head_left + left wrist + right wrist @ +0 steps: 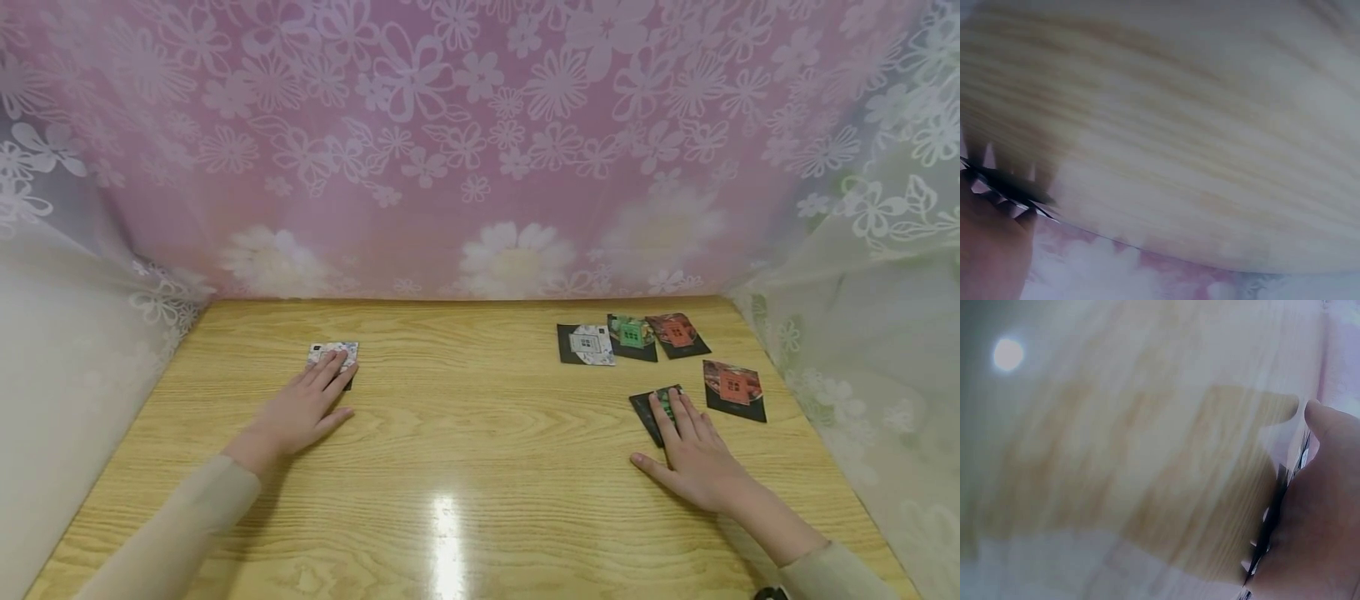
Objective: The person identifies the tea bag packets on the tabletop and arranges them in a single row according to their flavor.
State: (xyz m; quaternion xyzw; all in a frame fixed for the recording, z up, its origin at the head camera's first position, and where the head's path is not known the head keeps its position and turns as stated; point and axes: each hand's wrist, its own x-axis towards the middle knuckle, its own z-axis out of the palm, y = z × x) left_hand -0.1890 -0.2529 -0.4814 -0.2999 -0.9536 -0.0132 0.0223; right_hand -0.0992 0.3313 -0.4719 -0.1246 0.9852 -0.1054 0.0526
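Note:
Flat on the table's left side lies a white floral packet [348, 347] with a dark lower end. My left hand [303, 408] rests on it with straight fingers, and covers much of it. On the right, my right hand [697, 462] lies with extended fingers over a black and green packet [647, 408], its thumb spread out on the wood. The left wrist view shows the dark edge of a packet [1013, 187] under the fingers. In the right wrist view a dark packet edge [1269, 525] shows beside the hand.
Behind the right hand lie a black and white packet [588, 344], a green packet [632, 337] and a red packet [678, 334], close together. Another red packet [735, 390] lies to their right. A floral curtain [480, 167] hangs along the back edge of the wooden table [465, 433].

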